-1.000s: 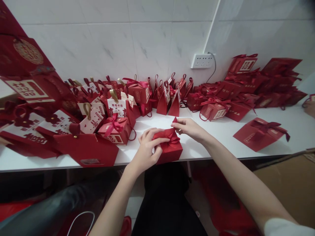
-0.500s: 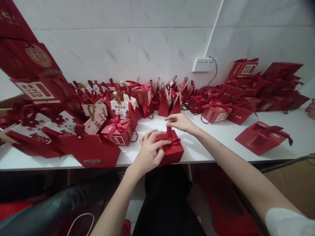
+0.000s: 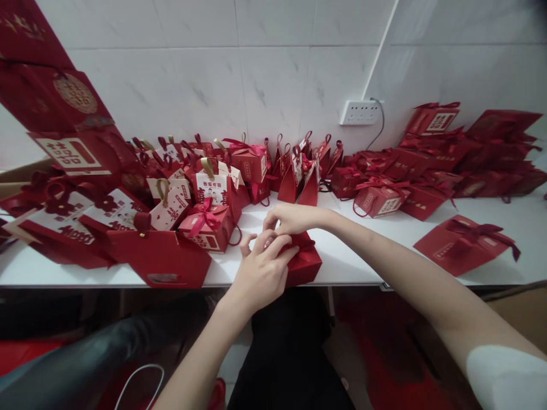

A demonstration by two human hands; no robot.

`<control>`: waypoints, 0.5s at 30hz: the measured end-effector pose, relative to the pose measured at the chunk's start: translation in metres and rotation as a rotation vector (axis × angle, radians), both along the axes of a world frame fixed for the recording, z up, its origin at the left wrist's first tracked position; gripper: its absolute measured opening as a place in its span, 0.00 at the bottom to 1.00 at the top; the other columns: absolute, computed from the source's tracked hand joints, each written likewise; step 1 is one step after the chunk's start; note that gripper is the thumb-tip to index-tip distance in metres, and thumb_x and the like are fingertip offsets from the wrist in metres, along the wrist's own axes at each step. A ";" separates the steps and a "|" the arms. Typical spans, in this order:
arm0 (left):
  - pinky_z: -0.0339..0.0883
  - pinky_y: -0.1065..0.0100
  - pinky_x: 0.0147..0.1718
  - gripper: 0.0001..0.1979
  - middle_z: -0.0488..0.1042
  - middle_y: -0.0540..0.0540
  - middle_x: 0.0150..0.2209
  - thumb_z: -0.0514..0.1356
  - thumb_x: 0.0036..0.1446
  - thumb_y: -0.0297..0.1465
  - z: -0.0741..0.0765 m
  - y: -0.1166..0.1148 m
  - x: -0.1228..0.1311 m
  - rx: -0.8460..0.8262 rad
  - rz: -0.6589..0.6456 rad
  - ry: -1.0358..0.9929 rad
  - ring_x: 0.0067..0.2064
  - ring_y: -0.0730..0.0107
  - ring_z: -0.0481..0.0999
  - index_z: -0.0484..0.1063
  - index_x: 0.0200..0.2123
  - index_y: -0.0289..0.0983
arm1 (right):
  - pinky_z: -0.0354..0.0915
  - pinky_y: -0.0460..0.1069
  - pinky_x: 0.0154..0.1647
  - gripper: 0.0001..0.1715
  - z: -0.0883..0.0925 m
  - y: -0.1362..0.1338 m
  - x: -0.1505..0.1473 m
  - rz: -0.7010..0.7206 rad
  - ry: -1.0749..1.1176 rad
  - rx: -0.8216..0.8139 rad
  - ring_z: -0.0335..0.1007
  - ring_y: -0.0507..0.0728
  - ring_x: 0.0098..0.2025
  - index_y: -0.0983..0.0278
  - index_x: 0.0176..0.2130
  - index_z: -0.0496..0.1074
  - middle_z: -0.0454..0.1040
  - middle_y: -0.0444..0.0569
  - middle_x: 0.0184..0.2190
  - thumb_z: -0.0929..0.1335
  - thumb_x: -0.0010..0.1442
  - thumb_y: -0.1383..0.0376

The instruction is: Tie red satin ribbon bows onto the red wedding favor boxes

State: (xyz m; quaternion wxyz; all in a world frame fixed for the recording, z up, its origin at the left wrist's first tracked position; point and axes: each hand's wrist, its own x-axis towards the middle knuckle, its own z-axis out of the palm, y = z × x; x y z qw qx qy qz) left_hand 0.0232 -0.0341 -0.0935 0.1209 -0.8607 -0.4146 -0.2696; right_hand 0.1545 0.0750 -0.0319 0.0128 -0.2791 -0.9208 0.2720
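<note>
A red gift box (image 3: 304,270) sits at the front edge of the table, with a red ribbon (image 3: 306,246) across its top. My left hand (image 3: 264,267) lies over the box's left side, its fingers bent together at the ribbon. Just behind it, my right hand (image 3: 288,218) reaches in from the right, fingers curled down in a pinch beside the left fingertips. The ribbon between the fingers is mostly hidden by both hands. To the left stands a finished-looking red box with a pink bow (image 3: 205,223).
Several red gift bags (image 3: 164,256) and boxes crowd the left and back of the white table (image 3: 363,250). Red boxes are piled (image 3: 436,151) at the back right; a bowed box (image 3: 465,245) lies nearer. A power strip (image 3: 359,113) hangs on the wall. Another person's leg (image 3: 128,347) shows lower left.
My right hand has moved left and down from the upright ribbon end to my left fingers. My left fingers have bent inward. The view has shifted slightly.
</note>
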 end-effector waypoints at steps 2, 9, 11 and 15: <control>0.46 0.51 0.51 0.18 0.73 0.46 0.49 0.52 0.56 0.23 0.001 0.001 -0.001 0.001 -0.011 0.014 0.51 0.55 0.62 0.74 0.46 0.42 | 0.53 0.45 0.24 0.13 0.002 0.006 -0.007 0.043 -0.118 -0.018 0.59 0.49 0.24 0.64 0.34 0.79 0.71 0.42 0.22 0.65 0.51 0.68; 0.47 0.50 0.51 0.18 0.71 0.46 0.50 0.52 0.55 0.24 0.002 0.003 -0.003 -0.062 -0.004 -0.009 0.52 0.53 0.59 0.74 0.46 0.43 | 0.48 0.45 0.21 0.14 0.007 0.016 -0.019 0.105 -0.259 -0.121 0.52 0.47 0.21 0.65 0.33 0.77 0.65 0.38 0.18 0.65 0.47 0.71; 0.48 0.49 0.51 0.19 0.70 0.45 0.51 0.52 0.54 0.24 0.002 0.004 -0.003 -0.083 -0.014 -0.026 0.52 0.53 0.59 0.74 0.46 0.43 | 0.49 0.44 0.21 0.13 0.002 0.016 -0.012 0.074 -0.157 -0.180 0.53 0.47 0.22 0.65 0.33 0.76 0.66 0.39 0.20 0.64 0.48 0.71; 0.50 0.51 0.48 0.19 0.69 0.45 0.52 0.52 0.54 0.24 -0.001 0.007 -0.004 -0.133 -0.046 -0.082 0.50 0.54 0.60 0.74 0.46 0.43 | 0.52 0.43 0.23 0.08 -0.011 0.016 0.002 -0.025 0.028 -0.313 0.57 0.47 0.24 0.67 0.30 0.74 0.68 0.40 0.21 0.65 0.48 0.69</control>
